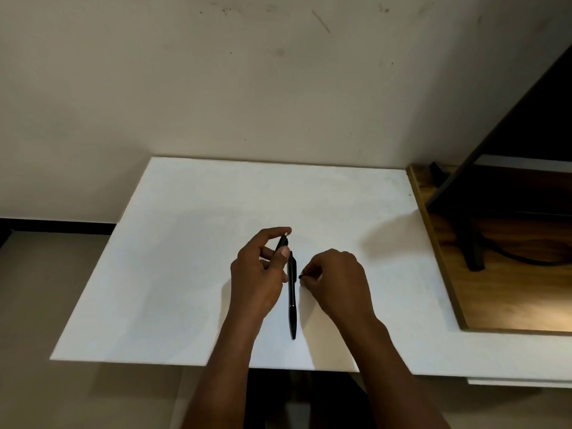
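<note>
Pinches a short black piece (283, 241) with a pale tip between thumb and forefinger of the left hand (258, 274), raised a little off the desk (173, 289); seems held up that way for a look at its end or for lining it up. Nips a tiny dark bit (300, 276) in the curled fingertips of the right hand (335, 280), too small to identify; looks held low and tight so as not to lose it. Holds both hands near each other yet apart, each clamped on its own part. Leaves the black pen (292, 301) flat on the desk in the gap between the hands, tip toward the body, upper end just beside the left thumb; cannot tell whether touching. Probably parked there to lie within reach of either hand while the loose parts get handled; reads as dismantling or reassembling the pen. Offers only one hollow body, the pen barrel itself; cannot see whether anything sits inside. Shows, well beyond the right hand, a wooden board (510, 289) crossed by a dark frame
</note>
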Available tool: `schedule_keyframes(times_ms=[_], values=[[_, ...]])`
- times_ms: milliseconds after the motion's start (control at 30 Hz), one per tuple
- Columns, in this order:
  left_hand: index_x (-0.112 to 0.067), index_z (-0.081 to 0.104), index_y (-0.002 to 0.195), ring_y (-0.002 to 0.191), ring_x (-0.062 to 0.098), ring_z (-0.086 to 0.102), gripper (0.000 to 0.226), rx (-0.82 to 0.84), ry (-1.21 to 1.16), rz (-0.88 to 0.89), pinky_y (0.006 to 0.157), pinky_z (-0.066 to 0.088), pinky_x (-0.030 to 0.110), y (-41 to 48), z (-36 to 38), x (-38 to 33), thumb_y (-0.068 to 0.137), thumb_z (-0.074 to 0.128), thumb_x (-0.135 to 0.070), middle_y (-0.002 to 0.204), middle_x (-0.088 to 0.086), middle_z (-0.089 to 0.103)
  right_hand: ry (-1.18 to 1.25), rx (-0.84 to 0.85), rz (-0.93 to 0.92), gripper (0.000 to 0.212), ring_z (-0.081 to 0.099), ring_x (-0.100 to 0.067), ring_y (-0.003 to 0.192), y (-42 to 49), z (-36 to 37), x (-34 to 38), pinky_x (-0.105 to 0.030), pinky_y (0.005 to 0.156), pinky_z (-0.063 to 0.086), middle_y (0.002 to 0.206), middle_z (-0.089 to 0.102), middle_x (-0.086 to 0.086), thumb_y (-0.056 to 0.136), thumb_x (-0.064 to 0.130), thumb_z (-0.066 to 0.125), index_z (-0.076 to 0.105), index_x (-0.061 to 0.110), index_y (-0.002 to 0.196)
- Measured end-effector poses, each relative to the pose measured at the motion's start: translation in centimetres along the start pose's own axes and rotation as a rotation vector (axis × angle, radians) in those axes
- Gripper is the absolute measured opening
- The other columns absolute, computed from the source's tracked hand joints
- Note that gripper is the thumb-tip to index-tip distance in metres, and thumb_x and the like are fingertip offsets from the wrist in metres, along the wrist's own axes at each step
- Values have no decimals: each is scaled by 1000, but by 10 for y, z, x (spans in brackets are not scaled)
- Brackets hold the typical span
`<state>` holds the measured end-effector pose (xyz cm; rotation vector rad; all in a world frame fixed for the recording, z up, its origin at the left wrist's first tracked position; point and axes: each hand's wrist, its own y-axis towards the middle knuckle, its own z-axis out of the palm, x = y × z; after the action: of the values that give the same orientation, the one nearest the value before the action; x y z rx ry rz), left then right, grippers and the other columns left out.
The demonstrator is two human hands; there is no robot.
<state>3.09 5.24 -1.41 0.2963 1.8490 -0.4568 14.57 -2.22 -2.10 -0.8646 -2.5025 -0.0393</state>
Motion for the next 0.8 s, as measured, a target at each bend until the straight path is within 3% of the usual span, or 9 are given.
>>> schedule_keyframes(times_ms=[233, 333, 433, 600, 700, 800], values=[[-43, 65, 117, 53, 2, 66, 33, -4, -7, 10, 59, 43, 19, -1, 1, -1, 97, 59, -18, 78, 1, 65, 49, -37, 52, 8, 66, -15, 73, 1, 1, -1, -25, 63, 49, 79, 74, 3, 81, 17, 68, 75, 14, 79], [-41, 65, 113, 52, 1, 65, 31, -8, 6, 13, 54, 42, 9, -1, 1, -1, 97, 58, -16, 71, 1, 61, 244, -95, 131, 7, 63, -5, 64, 4, -7, -7, -16, 55, 41, 67, 71, 9, 76, 20, 72, 73, 17, 69], [-38, 68, 109, 49, 2, 65, 30, 18, 7, 8, 51, 40, 4, -1, 2, -1, 96, 60, -13, 68, -2, 60, 543, -90, 212, 8, 70, -6, 64, 6, -16, -13, -22, 60, 50, 65, 74, 8, 74, 18, 76, 75, 18, 66], [-38, 68, 112, 52, 6, 68, 30, 55, -6, 6, 51, 45, 8, -3, 5, -3, 94, 63, -13, 71, -2, 63, 1054, -55, 275, 8, 74, -11, 72, 7, -24, -11, -28, 67, 50, 81, 80, 0, 81, 13, 76, 75, 13, 89], [-29, 65, 113, 56, 8, 71, 26, 69, -42, -24, 50, 46, 10, -3, 6, -4, 91, 69, -17, 75, 0, 69, 1220, -24, 249, 19, 75, -12, 82, 7, -25, -10, -28, 75, 53, 91, 80, -2, 90, 13, 70, 74, 20, 108], [-21, 66, 105, 61, 12, 75, 21, 83, -53, -62, 53, 49, 22, -3, 6, -6, 87, 75, -23, 80, 1, 75, 1347, -6, 241, 16, 76, -19, 92, 6, -24, -8, -26, 80, 59, 96, 80, -7, 95, 11, 65, 73, 12, 108]])
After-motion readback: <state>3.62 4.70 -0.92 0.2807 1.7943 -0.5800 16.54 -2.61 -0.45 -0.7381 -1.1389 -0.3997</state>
